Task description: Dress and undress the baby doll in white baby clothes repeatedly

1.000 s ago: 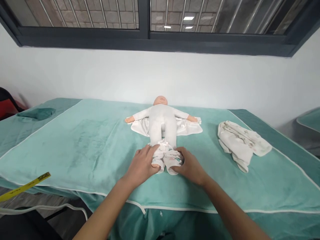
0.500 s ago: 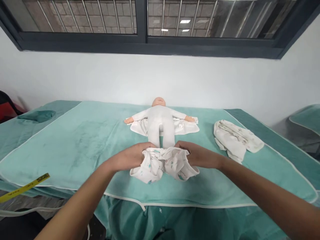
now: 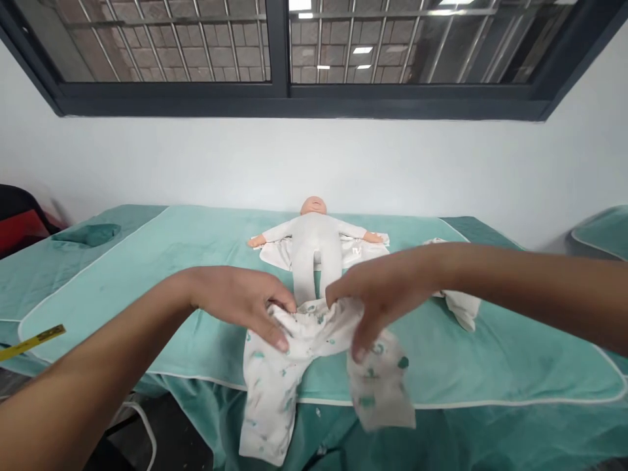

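White baby pants [image 3: 269,386] with green prints are between my hands, both legs hanging loosely toward the mat's front edge. My left hand [image 3: 248,301] pinches the left side of the waist between thumb and fingers. On the other side, my right hand [image 3: 377,291] grips the waist, its thumb reaching down over the right leg of the fabric. A baby doll [image 3: 314,239] in a white bodysuit lies beyond, arms spread and head toward the wall. Its feet are hidden behind the pants and my hands. White cloth [image 3: 277,255] is spread beneath the doll.
A green padded mat [image 3: 196,229] covers the table. To the right, folded white clothing [image 3: 461,307] is partly hidden by my right arm. A yellow measuring tape [image 3: 34,341] sticks out at left. Behind the table rises a white wall [image 3: 314,157] below a barred window.
The pants' legs, bunched up before, have dropped open and hang down. Both hands have shifted on the waist, and my right forearm has swung higher, now covering part of the folded clothing.
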{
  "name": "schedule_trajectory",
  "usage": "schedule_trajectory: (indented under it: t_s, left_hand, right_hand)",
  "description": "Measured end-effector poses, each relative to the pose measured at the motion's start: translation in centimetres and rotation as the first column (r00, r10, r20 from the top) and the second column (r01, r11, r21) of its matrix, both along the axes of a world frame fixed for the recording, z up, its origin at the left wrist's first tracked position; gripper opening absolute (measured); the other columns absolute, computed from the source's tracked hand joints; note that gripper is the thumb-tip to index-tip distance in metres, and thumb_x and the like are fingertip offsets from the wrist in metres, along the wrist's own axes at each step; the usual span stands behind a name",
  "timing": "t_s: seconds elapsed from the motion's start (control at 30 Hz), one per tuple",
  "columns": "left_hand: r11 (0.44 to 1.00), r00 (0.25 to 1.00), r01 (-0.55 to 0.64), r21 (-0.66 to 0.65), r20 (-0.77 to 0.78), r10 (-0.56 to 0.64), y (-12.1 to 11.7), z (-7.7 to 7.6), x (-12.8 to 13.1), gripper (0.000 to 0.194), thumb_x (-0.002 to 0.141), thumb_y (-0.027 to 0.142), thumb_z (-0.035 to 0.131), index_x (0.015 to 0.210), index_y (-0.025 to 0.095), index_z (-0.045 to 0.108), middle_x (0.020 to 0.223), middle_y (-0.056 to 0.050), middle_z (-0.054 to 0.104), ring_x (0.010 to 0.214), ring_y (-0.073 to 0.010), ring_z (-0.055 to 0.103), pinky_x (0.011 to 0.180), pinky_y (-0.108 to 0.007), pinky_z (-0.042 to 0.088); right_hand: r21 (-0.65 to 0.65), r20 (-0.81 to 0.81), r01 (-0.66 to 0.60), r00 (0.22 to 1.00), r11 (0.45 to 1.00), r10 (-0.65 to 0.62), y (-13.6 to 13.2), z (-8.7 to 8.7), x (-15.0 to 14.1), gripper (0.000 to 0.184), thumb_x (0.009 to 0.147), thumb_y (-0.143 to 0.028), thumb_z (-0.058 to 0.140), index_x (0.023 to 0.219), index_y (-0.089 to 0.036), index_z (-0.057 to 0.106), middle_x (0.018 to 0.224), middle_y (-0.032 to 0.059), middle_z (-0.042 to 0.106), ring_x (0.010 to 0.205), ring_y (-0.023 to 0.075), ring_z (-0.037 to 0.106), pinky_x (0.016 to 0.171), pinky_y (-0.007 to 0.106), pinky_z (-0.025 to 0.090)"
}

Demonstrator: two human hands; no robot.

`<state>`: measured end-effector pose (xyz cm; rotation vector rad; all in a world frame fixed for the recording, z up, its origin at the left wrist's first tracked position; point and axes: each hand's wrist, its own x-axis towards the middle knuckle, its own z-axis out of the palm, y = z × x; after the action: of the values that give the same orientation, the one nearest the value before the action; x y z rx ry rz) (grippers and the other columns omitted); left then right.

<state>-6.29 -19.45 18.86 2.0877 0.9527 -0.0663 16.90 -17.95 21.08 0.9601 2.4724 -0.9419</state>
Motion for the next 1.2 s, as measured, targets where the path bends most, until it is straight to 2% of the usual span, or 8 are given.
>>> schedule_trajectory:
  t_s: [0.1,0.17,0.3,0.5,0.7,0.83,0.97,1.2]
  left_hand:
    - [0.996,0.989,-0.079,0.043,0.13,0.073,0.1,0.3,0.3,0.023,0.079,0.042,0.064,0.074,0.019,0.06,0.073,0.003,0.057,0.064,-0.011,0.05,0.057,-0.022,0.037]
    - [0.962,0.916,-0.255,0.095,0.341,0.209,0.5,0.5,0.2,0.021,0.077,0.037,0.065,0.077,0.019,0.055,0.074,0.003,0.056,0.065,-0.0111,0.051,0.058,-0.022,0.039]
    - [0.8,0.697,-0.572,0.182,0.622,0.357,1.6,1.3,-0.3,0.023,0.073,0.033,0.068,0.078,0.019,0.051,0.072,0.003,0.056,0.063,-0.0117,0.053,0.055,-0.022,0.039]
    - [0.564,0.749,-0.654,0.503,0.534,0.392,2.6,2.9,-0.6,0.024,0.068,0.036,0.07,0.069,0.018,0.054,0.067,0.003,0.056,0.061,-0.011,0.049,0.052,-0.02,0.035]
    - [0.601,0.823,-0.566,0.564,0.429,0.373,3.3,3.8,-2.8,0.035,0.069,0.051,0.072,0.063,0.02,0.057,0.062,0.002,0.056,0.06,-0.0115,0.05,0.051,-0.021,0.034]
    - [0.613,0.673,-0.68,0.402,0.673,0.306,4.1,3.4,-3.9,0.029,0.074,0.044,0.071,0.068,0.019,0.059,0.066,0.0,0.059,0.062,-0.0121,0.054,0.056,-0.023,0.039]
    - [0.342,0.533,-0.82,0.46,0.831,0.16,4.0,3.3,-2.4,0.021,0.077,0.03,0.072,0.071,0.017,0.057,0.069,0.004,0.057,0.064,-0.008,0.05,0.062,-0.023,0.04]
    - [0.02,0.576,-0.817,0.576,0.817,0.024,2.5,5.1,0.3,0.022,0.08,0.03,0.073,0.073,0.017,0.056,0.074,0.005,0.053,0.073,-0.0077,0.05,0.069,-0.023,0.038]
  right_hand:
    - [0.035,-0.135,0.001,0.991,0.999,0.004,1.2,1.5,-0.4,0.031,0.076,-0.052,0.068,0.084,-0.022,0.066,0.081,0.0006,0.065,0.071,0.0167,0.058,0.057,0.027,0.038]
    - [0.087,-0.229,0.04,0.973,0.995,-0.019,1.9,2.2,-0.7,0.028,0.078,-0.048,0.067,0.079,-0.021,0.063,0.076,-0.0006,0.062,0.067,0.014,0.054,0.056,0.026,0.036]
    - [0.078,-0.437,0.147,0.894,0.986,-0.099,3.2,3.6,-1.1,0.023,0.075,-0.039,0.071,0.082,-0.02,0.061,0.079,-0.001,0.062,0.07,0.0131,0.056,0.059,0.025,0.04]
    - [0.279,-0.399,0.107,0.917,0.954,0.014,4.5,5.7,-1.5,0.025,0.073,-0.038,0.075,0.084,-0.02,0.064,0.08,-0.0009,0.064,0.074,0.0138,0.058,0.063,0.024,0.041]
    - [0.59,-0.264,0.118,0.963,0.799,0.053,6.4,7.6,0.3,0.032,0.082,-0.044,0.063,0.076,-0.013,0.068,0.088,-0.0029,0.064,0.09,0.0138,0.06,0.074,0.024,0.039]
    - [0.719,-0.218,0.121,0.974,0.684,0.057,7.2,7.9,1.2,0.053,0.092,-0.047,0.036,0.077,-0.007,0.067,0.1,-0.0021,0.063,0.1,0.014,0.059,0.077,0.027,0.036]
    - [0.723,-0.208,0.103,0.975,0.683,0.074,7.2,7.0,0.3,0.034,0.079,-0.047,0.067,0.074,-0.013,0.066,0.089,-0.0033,0.063,0.101,0.0196,0.061,0.079,0.028,0.041]
    - [0.436,-0.301,0.189,0.952,0.88,-0.056,6.8,7.6,-0.7,0.036,0.075,-0.048,0.073,0.067,-0.014,0.062,0.081,-0.0049,0.064,0.088,0.0144,0.064,0.068,0.023,0.045]
